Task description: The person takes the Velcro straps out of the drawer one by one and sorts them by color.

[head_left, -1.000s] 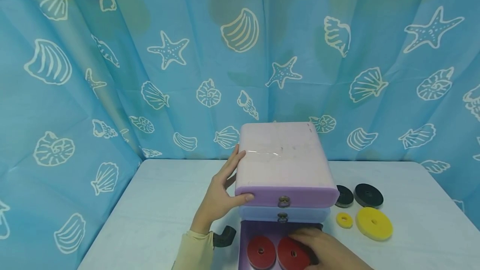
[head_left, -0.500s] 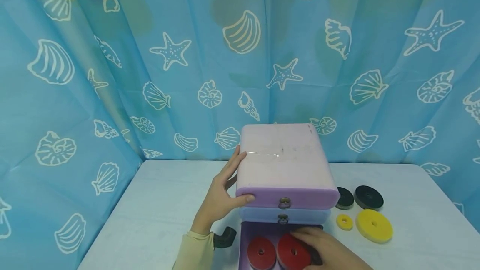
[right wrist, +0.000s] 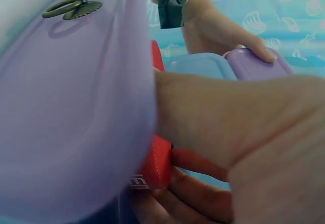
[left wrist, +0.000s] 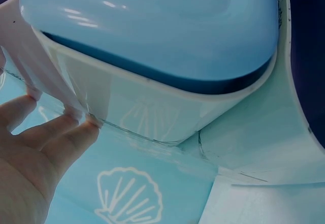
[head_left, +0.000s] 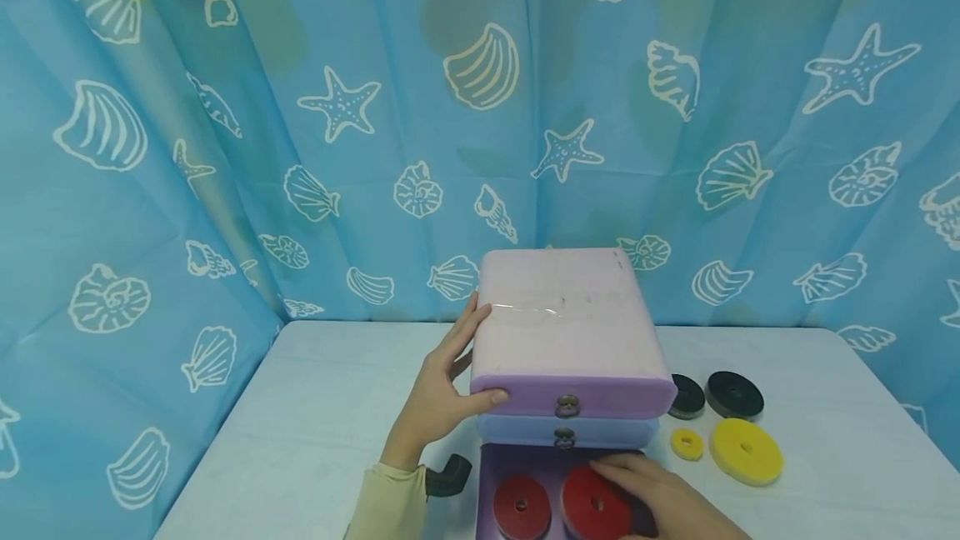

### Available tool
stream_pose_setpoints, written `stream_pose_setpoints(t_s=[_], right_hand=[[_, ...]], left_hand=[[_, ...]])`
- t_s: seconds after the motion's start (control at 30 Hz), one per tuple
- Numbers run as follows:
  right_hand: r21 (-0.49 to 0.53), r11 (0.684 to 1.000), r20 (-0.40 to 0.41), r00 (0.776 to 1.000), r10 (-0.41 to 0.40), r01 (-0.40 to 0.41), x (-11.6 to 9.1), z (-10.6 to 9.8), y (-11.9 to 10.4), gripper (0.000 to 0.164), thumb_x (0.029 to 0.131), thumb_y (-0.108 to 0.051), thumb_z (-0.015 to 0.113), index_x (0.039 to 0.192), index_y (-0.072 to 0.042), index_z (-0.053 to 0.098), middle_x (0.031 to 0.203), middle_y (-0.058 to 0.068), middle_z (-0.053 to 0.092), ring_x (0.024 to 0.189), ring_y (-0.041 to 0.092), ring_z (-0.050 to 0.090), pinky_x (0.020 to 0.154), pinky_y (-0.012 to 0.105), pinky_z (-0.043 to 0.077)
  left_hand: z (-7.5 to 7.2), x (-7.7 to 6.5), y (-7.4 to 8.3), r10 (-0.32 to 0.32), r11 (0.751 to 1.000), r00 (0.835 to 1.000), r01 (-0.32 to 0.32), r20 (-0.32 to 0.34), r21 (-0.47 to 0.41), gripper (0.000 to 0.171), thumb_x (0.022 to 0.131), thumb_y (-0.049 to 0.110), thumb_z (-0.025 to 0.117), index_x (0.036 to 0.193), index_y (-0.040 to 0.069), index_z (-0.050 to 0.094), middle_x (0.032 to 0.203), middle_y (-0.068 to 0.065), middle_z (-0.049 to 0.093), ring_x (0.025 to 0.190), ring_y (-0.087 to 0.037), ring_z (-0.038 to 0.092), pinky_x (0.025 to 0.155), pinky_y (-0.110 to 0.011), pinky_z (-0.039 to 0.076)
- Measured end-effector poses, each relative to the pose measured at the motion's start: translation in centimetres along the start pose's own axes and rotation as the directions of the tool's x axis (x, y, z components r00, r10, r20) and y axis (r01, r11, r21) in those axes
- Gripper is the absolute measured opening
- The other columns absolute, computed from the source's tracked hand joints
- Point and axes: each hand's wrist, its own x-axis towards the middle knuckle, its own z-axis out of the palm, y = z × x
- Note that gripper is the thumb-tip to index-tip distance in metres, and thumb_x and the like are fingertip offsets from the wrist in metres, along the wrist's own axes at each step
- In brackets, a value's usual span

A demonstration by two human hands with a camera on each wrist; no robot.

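A small drawer cabinet (head_left: 562,315) with a pale top, a purple top drawer and a blue middle drawer stands on the table. My left hand (head_left: 435,398) rests against its left side, thumb on the top drawer's front. The left wrist view shows those fingertips (left wrist: 91,122) nearly straight at the cabinet wall. Pulled out below is a purple bottom drawer (head_left: 486,473). My right hand (head_left: 660,490) grips the larger red roll of tape (head_left: 596,505) inside it; white lettering marks the roll's edge. Left of it lies a smaller red roll (head_left: 522,511).
Right of the cabinet lie two black rolls (head_left: 735,394) and two yellow rolls (head_left: 746,450), one larger in each pair. A patterned blue curtain (head_left: 337,215) hangs behind the white table (head_left: 300,407). The drawer front with its ring pull (right wrist: 71,8) fills the right wrist view's left side.
The larger red roll has shifted slightly right within the drawer, along with my right hand, widening the gap between both red rolls. My left hand stays at the cabinet.
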Motion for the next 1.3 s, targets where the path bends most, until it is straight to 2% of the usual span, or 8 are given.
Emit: stream_pose_setpoints(t_s=[0.1,0.27,0.57,0.77,1.0,1.17,1.3], right_hand=[[0.005,1.000,0.003,1.000,0.026,-0.026,-0.4,-0.2,-0.1,0.082,0.080,-0.044,0.083,0.146,-0.006,0.050,0.144,0.015,0.050,0.119,0.036,0.055,0.091,0.058,0.053],[-0.024,0.999,-0.017,0.999,0.030,-0.031,-1.2,-0.6,0.1,0.089,0.077,-0.045,0.085,0.147,-0.006,0.048,0.145,0.017,0.049,0.120,0.038,0.052,0.089,0.056,0.055],[-0.032,0.999,-0.048,0.998,0.031,-0.032,-2.4,-1.5,0.7,0.090,0.078,-0.041,0.085,0.149,-0.003,0.043,0.144,0.021,0.049,0.115,0.036,0.057,0.087,0.052,0.056],[0.005,0.999,-0.060,0.997,0.046,-0.045,-3.1,-2.2,0.9,0.094,0.078,-0.044,0.085,0.151,-0.006,0.040,0.147,0.019,0.048,0.117,0.035,0.058,0.087,0.049,0.057],[-0.058,0.998,-0.069,0.997,0.030,-0.034,-3.7,-2.7,1.6,0.092,0.077,-0.044,0.086,0.148,-0.005,0.043,0.144,0.020,0.050,0.114,0.036,0.059,0.085,0.052,0.057],[-0.044,0.997,-0.071,0.996,0.053,-0.056,-3.9,-3.0,2.0,0.093,0.073,-0.044,0.088,0.146,-0.005,0.044,0.140,0.017,0.053,0.114,0.037,0.057,0.085,0.053,0.057],[-0.028,0.999,-0.059,0.997,0.039,-0.040,-4.1,-3.3,2.4,0.090,0.076,-0.042,0.087,0.146,-0.006,0.044,0.139,0.013,0.053,0.114,0.030,0.058,0.085,0.044,0.059]], left_hand=[[0.0,0.0,0.1,0.000,1.000,1.000,0.000,-0.003,0.001,0.090,0.083,0.034,0.084,0.158,0.029,0.034,0.168,0.006,0.014,0.152,-0.018,0.018,0.112,-0.049,0.038],[0.0,0.0,0.0,-0.007,1.000,1.000,0.007,-0.001,0.003,0.090,0.083,0.035,0.084,0.158,0.029,0.034,0.168,0.006,0.013,0.153,-0.017,0.018,0.112,-0.048,0.038],[0.0,0.0,0.1,0.002,1.000,1.000,-0.002,0.001,-0.001,0.090,0.083,0.035,0.084,0.158,0.029,0.035,0.168,0.005,0.013,0.153,-0.019,0.017,0.112,-0.050,0.038],[-0.1,0.0,0.0,0.009,1.000,1.000,-0.009,0.004,-0.006,0.089,0.084,0.032,0.084,0.158,0.027,0.034,0.168,0.003,0.013,0.153,-0.021,0.017,0.111,-0.053,0.038],[-0.2,0.0,-0.1,0.006,1.000,1.000,-0.006,-0.003,-0.006,0.089,0.083,0.031,0.084,0.158,0.028,0.035,0.168,0.002,0.013,0.153,-0.020,0.018,0.111,-0.054,0.038],[-0.1,0.0,-0.1,-0.002,1.000,1.000,0.002,-0.002,-0.001,0.089,0.083,0.033,0.084,0.158,0.029,0.034,0.168,0.003,0.013,0.153,-0.019,0.017,0.111,-0.055,0.037],[0.0,0.0,-0.1,-0.001,1.000,1.000,0.001,0.001,0.002,0.089,0.083,0.034,0.083,0.158,0.029,0.034,0.168,0.003,0.013,0.153,-0.019,0.017,0.111,-0.057,0.037]])
